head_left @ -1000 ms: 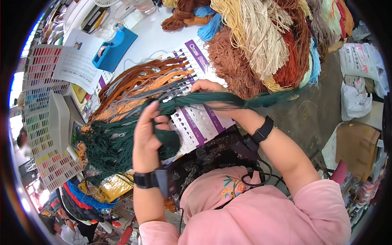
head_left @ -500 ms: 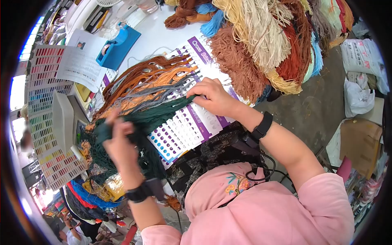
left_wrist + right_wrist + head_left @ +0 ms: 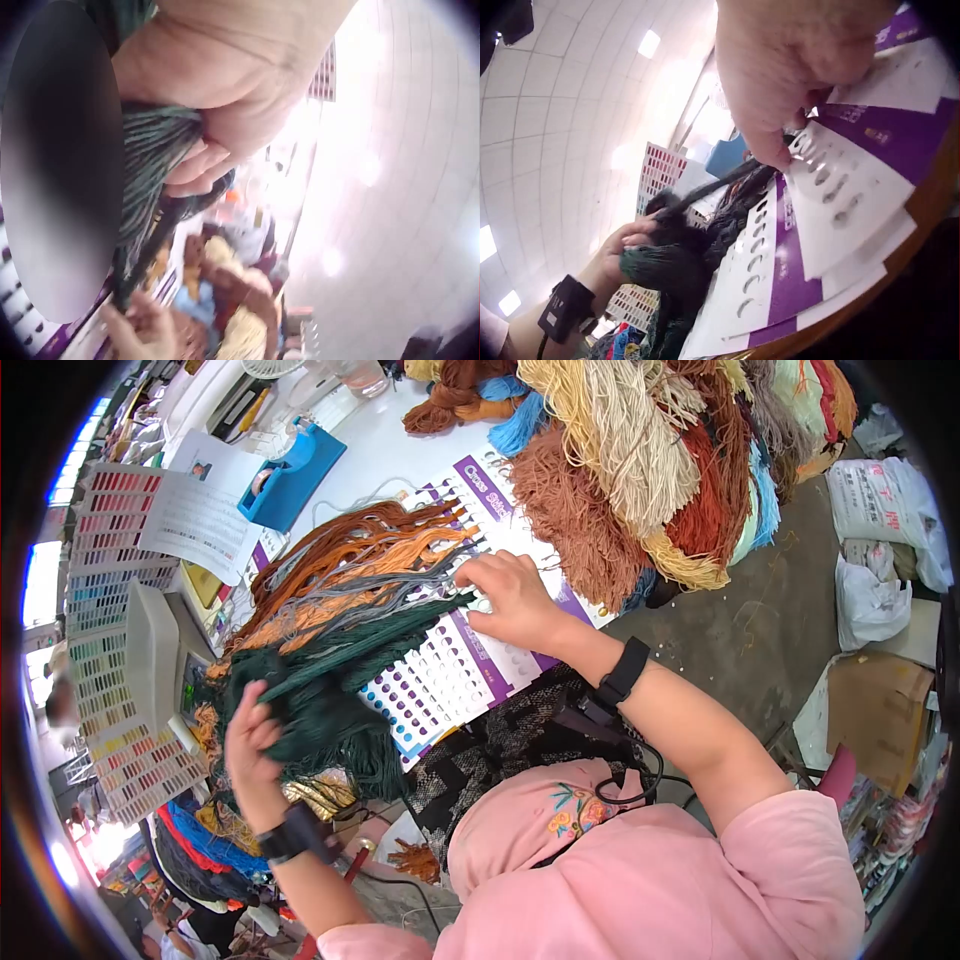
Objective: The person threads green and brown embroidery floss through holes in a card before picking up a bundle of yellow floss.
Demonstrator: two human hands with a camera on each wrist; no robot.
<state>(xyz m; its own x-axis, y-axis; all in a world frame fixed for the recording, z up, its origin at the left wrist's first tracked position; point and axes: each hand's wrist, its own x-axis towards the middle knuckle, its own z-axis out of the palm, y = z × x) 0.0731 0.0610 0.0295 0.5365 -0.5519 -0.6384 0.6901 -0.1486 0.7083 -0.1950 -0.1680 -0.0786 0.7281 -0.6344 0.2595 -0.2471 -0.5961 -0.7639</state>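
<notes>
Dark green embroidery thread [image 3: 330, 710] hangs in a thick skein beside my left hand [image 3: 252, 745], at the left of the table. In the left wrist view my curled fingers grip its strands [image 3: 154, 150]. A taut green length runs from there to the edge of a white and purple punched card [image 3: 455, 660]. My right hand [image 3: 520, 598] is over that card, thumb and fingertips apart around the strand's end at the holes. From the right wrist view, the thumb is right at the card's edge [image 3: 806, 169].
Brown, orange and grey threads [image 3: 340, 565] hang from the card's other holes. A large heap of skeins [image 3: 640, 460] lies at the back right. A blue tape dispenser [image 3: 295, 475], a printed sheet [image 3: 195, 520] and a colour chart [image 3: 115, 600] are at the left.
My left hand has drawn the green thread left and toward me, away from the card. My right hand first supported the bundle, then pinched it at the holes; now its fingers have parted.
</notes>
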